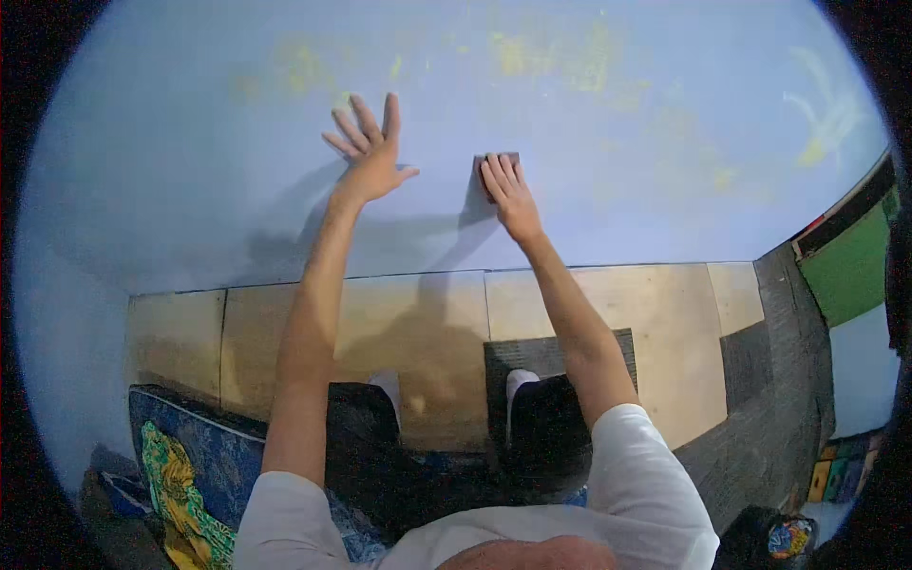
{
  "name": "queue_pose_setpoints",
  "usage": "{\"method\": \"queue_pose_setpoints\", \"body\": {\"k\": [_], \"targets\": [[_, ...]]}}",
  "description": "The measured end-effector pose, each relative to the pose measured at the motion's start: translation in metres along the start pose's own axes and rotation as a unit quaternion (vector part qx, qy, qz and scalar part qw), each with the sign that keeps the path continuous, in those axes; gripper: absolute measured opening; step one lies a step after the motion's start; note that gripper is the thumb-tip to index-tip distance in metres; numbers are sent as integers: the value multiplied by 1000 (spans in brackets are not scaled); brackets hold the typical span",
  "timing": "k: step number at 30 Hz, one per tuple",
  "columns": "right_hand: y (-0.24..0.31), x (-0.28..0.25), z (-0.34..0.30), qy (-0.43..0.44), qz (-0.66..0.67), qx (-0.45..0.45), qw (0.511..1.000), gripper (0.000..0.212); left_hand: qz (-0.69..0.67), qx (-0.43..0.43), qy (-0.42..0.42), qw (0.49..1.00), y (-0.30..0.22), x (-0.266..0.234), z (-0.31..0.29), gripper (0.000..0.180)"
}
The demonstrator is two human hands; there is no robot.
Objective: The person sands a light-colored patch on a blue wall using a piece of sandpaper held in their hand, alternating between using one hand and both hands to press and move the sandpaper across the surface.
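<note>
My left hand [371,163] is open against the pale blue wall [608,180], its fingers spread wide and its thumb stretched to the right. Whether the whole palm touches the wall I cannot tell. To its right, my right hand [511,199] presses a small, dark brown rectangular pad [483,169], which looks like sandpaper, to the wall. The fingers lie together over the pad and hide most of it; its upper edge and left side show. Yellow patches [511,55] mark the wall above both hands.
Light wooden boards [408,313] cover the floor along the wall, with a dark grey mat [608,347] by my right foot. A blue patterned mattress [204,446] with a yellow-green cloth [171,484] lies at the lower left. Green and white panels [850,266] stand at the right.
</note>
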State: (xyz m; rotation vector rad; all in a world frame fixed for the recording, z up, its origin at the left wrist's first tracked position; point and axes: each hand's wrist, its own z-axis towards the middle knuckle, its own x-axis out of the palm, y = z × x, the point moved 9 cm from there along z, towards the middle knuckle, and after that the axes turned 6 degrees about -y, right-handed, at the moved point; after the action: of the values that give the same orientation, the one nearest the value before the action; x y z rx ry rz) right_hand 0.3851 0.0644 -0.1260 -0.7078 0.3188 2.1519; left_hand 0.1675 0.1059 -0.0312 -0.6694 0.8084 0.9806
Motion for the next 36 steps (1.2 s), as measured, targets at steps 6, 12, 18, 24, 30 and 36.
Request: {"method": "queue_pose_setpoints", "body": {"k": [6, 12, 18, 24, 30, 36], "targets": [[24, -23, 42, -54, 70, 33, 996, 81, 11, 3, -6, 1000, 7, -3, -5, 139], [30, -44, 89, -88, 31, 12, 996, 71, 37, 2, -12, 999, 11, -2, -9, 141], [10, 13, 4, -9, 1, 37, 999, 67, 30, 29, -58, 997, -1, -8, -1, 133], [17, -12, 38, -27, 11, -25, 999, 71, 30, 39, -81, 996, 1, -9, -6, 137], [15, -24, 48, -25, -16, -44, 999, 72, 14, 13, -46, 999, 5, 2, -4, 122], [9, 10, 1, -1, -23, -24, 999, 67, 17, 12, -79, 997, 8, 5, 4, 93]]}}
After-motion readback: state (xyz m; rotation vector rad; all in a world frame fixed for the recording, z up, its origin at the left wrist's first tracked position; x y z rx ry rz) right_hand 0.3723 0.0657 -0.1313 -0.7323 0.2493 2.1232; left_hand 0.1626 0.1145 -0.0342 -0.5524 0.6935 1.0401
